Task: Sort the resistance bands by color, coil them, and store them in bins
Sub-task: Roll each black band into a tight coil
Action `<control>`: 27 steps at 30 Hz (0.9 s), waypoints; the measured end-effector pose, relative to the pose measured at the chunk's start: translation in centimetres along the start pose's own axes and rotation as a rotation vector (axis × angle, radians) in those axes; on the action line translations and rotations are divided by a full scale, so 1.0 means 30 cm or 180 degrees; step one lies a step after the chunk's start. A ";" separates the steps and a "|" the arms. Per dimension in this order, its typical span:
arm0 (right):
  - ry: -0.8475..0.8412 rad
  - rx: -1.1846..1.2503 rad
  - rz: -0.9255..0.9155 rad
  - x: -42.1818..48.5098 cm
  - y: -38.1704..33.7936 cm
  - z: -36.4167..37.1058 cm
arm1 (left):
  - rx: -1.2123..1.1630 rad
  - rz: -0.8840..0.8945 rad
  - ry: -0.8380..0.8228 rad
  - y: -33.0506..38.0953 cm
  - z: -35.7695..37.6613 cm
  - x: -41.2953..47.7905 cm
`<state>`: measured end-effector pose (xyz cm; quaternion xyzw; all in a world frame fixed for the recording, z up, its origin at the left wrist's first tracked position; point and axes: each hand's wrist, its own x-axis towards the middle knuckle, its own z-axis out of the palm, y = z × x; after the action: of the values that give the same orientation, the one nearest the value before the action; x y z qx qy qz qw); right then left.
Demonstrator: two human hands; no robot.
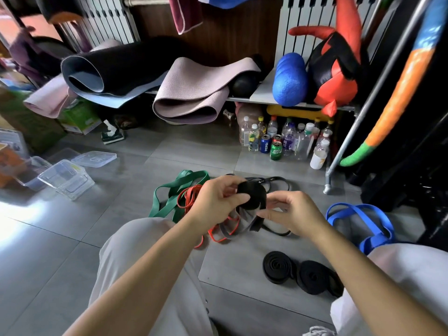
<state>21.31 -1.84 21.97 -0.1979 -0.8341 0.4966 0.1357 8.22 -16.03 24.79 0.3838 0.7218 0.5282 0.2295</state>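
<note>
**A:** Where's everything lying?

**B:** Clear bins [65, 180] at ten o'clock. The green band [179, 187] and red bands [191, 196] lie loose at your left wrist. At centre, your left hand [213, 202] pinches the half-rolled black band [252, 195], thumb across its face. Your right hand [293, 214] pinches its trailing tail. The blue band [358, 212] is at three o'clock.

**A:** How will it handle?

**B:** Probably light, soft and springy, so it'll likely unwind if you slacken. Squeeze across the flat faces, with a thumb on the outer wrap.

**A:** Any writing?

**B:** "PEPSI" on the blue can [265, 144] at twelve o'clock. The other labels are too small to read.
</note>
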 end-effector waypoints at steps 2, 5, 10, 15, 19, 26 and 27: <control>0.0023 0.0669 -0.0068 -0.003 -0.008 0.013 | -0.0742 -0.0154 -0.0056 0.010 -0.003 -0.006; 0.0114 0.1359 -0.0256 -0.001 -0.020 0.026 | -0.1644 -0.0462 -0.0150 0.010 -0.001 -0.010; 0.0335 0.1235 -0.0499 0.000 -0.021 0.029 | -0.2044 -0.0681 -0.0318 0.003 0.009 -0.008; 0.0258 0.0433 -0.0334 -0.001 -0.002 0.018 | 0.0550 0.0080 -0.0186 -0.013 -0.004 0.006; 0.0062 -0.0526 -0.0344 -0.004 0.012 0.024 | 0.1664 0.0640 -0.0404 -0.029 0.006 0.005; 0.0001 0.0386 -0.0302 0.016 0.017 0.001 | -0.0434 0.0242 -0.0167 -0.012 -0.022 0.011; -0.0024 0.0442 -0.0282 0.017 0.026 0.004 | -0.0885 0.0218 -0.0132 -0.005 -0.023 0.008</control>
<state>20.97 -1.36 21.24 -0.1490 -0.8061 0.5476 0.1677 7.52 -16.27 24.91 0.3835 0.6232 0.6227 0.2772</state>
